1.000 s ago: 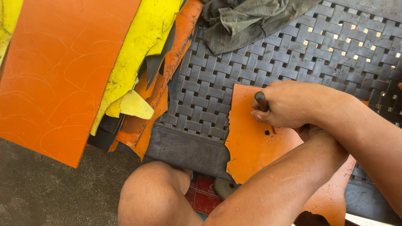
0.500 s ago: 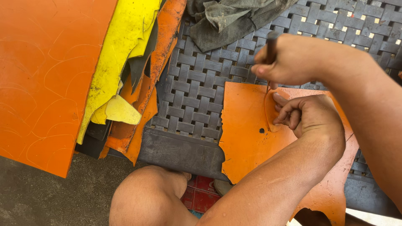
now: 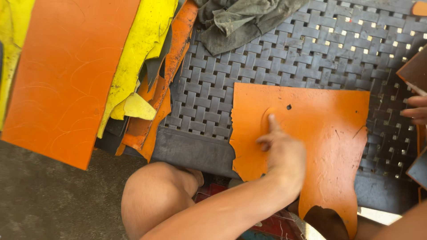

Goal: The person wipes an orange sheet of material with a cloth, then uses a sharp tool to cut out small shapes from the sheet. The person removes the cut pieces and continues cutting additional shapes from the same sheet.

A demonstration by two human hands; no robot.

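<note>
Head view: punch lifted away, one finger on the orange sheet.

Head view shows the left hand (image 3: 282, 151) at centre frame, forefinger stretched flat on the orange sheet (image 3: 320, 129) just below a small punched hole (image 3: 288, 107), its grip slack and holding nothing. Half a second ago the right hand held a dark tool over this spot; now the right hand (image 3: 416, 111) sits at the right edge, fingers curled, and whether it grips anything cannot be told. The sheet lies flat on the dark woven bench (image 3: 311, 58), so the hole looks finished.
</note>
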